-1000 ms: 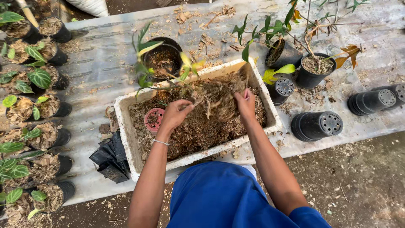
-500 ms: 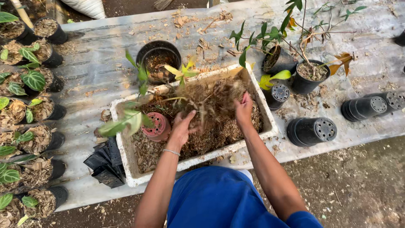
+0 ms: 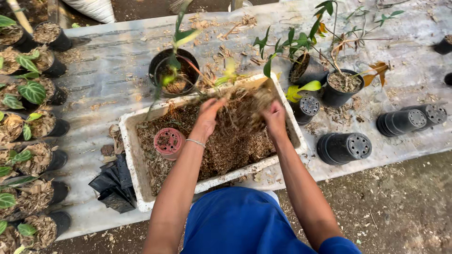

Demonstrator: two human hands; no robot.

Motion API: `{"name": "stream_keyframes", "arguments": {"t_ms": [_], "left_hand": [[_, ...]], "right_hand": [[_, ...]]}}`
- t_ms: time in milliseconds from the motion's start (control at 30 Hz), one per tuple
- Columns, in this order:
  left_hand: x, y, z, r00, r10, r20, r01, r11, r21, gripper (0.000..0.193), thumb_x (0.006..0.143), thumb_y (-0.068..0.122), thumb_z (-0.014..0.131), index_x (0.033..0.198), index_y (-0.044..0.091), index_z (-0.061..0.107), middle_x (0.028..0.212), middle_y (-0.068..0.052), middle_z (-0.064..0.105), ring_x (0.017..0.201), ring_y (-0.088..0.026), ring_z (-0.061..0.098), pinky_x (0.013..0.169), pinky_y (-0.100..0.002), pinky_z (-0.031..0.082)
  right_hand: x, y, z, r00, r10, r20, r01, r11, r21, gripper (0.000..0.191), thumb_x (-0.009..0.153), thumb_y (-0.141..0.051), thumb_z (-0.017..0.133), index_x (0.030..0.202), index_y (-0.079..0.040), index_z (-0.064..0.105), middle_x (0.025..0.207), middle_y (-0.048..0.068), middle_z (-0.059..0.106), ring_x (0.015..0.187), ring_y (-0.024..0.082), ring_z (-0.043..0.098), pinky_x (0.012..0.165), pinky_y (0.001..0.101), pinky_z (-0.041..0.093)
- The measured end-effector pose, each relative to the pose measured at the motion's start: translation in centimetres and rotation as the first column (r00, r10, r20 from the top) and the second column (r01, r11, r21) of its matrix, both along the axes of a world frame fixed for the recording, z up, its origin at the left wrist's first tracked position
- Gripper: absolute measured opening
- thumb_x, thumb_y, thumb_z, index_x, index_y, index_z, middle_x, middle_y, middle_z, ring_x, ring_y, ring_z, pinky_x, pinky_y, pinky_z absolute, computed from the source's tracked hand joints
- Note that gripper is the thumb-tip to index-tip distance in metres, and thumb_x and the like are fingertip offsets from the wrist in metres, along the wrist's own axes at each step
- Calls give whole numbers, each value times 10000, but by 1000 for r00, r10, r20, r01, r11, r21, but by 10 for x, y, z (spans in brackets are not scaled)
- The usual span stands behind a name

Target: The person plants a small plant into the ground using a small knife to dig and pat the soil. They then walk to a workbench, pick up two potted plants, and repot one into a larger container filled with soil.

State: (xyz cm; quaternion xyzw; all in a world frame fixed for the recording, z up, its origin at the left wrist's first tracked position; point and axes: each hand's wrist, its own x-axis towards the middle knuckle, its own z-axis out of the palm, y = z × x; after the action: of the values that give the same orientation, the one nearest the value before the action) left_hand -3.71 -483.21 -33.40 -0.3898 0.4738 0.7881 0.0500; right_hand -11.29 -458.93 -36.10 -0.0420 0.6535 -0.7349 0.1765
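Gripping fibrous root clump [image 3: 242,110] w/ both hands [image 3: 242,117]

Pot [image 3: 169,141] in tray [image 3: 132,155], left end

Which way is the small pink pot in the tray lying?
Tipped on its side: the pink pot shows its holed base, resting on bark mix in the white tray.

Left hand [image 3: 208,114] and right hand [image 3: 275,115] gripped a rooted plant clump [image 3: 245,106] above the white tray [image 3: 136,174]. A pink pot [image 3: 169,141] lay in the tray's mix.
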Motion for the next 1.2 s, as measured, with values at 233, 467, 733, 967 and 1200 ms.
{"name": "stream_keyframes", "arguments": {"t_ms": [233, 467, 733, 967, 1200], "left_hand": [[12, -16, 47, 979, 65, -193, -85, 992, -97, 524, 928, 294, 677, 1362, 30, 546, 1585, -161, 472, 1557, -263, 224, 1240, -554, -32], [28, -27, 119, 937, 170, -305, -229, 959, -170, 318, 1064, 311, 532, 1297, 95, 512, 1421, -107, 528, 1413, -252, 493, 1212, -490, 271], [44, -25, 117, 805, 227, -548, -406, 884, -230, 123, 1040, 179, 626, 1078, 70, 668, 955, -28, 716, 750, -82, 613, 555, -212, 461], [48, -17, 112, 719, 229, -656, -399, 909, -120, 160, 1028, 225, 674, 1009, 70, 643, 893, -24, 711, 759, -106, 665, 687, -245, 535], [46, -9, 106, 801, 183, -570, -447, 817, -365, 241, 1033, 262, 694, 998, 26, 665, 854, -17, 660, 713, -64, 563, 627, -217, 474]], "right_hand": [[4, -6, 10, 998, -29, -55, 39, 978, 205, 285, 829, 6, 675, 794, -172, 455, 849, -43, 576, 733, 77, 538, 637, 262, 513], [8, -23, -11, 994, -106, 32, 95, 961, 260, 335, 908, -79, 693, 765, -143, 397, 812, 26, 552, 685, 112, 494, 597, 261, 477], [23, -28, -8, 889, 0, 458, -4, 1000, 9, 175, 1046, -201, 546, 927, -100, 625, 785, -13, 648, 644, 49, 541, 560, 245, 433], [26, -13, -21, 835, -19, 549, -76, 986, 150, 247, 1052, -260, 546, 909, -73, 624, 680, 27, 565, 481, 115, 411, 424, 308, 397], [23, 4, -27, 783, 30, 621, 19, 997, -71, 379, 1049, -437, 502, 877, -100, 538, 607, 2, 521, 387, 80, 394, 308, 236, 328]]}}
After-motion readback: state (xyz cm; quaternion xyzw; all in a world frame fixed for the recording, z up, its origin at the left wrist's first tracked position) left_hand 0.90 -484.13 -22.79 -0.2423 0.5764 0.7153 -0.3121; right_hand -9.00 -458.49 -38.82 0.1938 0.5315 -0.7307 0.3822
